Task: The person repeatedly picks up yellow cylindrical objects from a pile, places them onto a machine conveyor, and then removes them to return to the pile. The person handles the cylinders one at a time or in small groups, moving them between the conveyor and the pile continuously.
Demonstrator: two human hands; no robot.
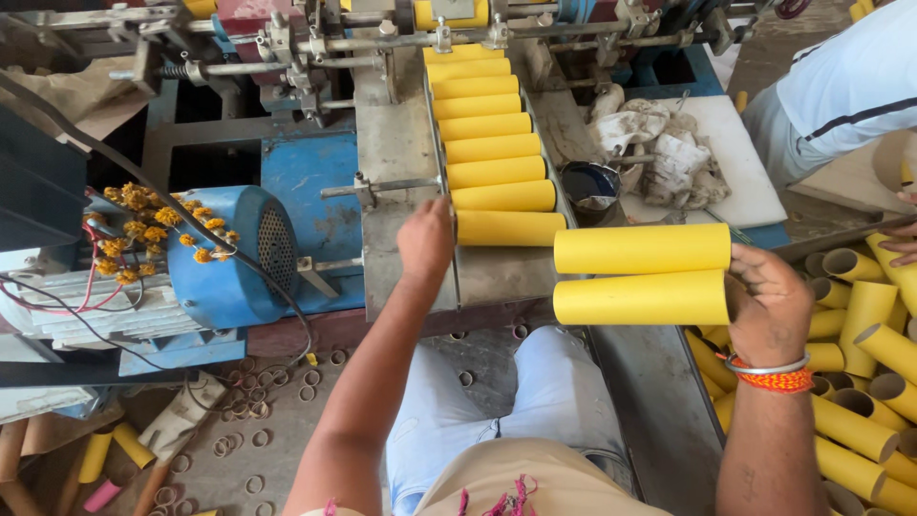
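— What's in the right hand (769,304)?

— It's clamped on two yellow cardboard tubes (642,272), held side by side above the bench edge.

— And the left hand (426,239)?

— Fingers closed on the end of the nearest tube (509,228) in the row on the machine chute (401,143). More tubes fill the bin (864,382) at right.

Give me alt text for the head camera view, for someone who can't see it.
A person's right hand holds two yellow cardboard tubes while the left hand rests at a machine chute lined with a row of yellow tubes.
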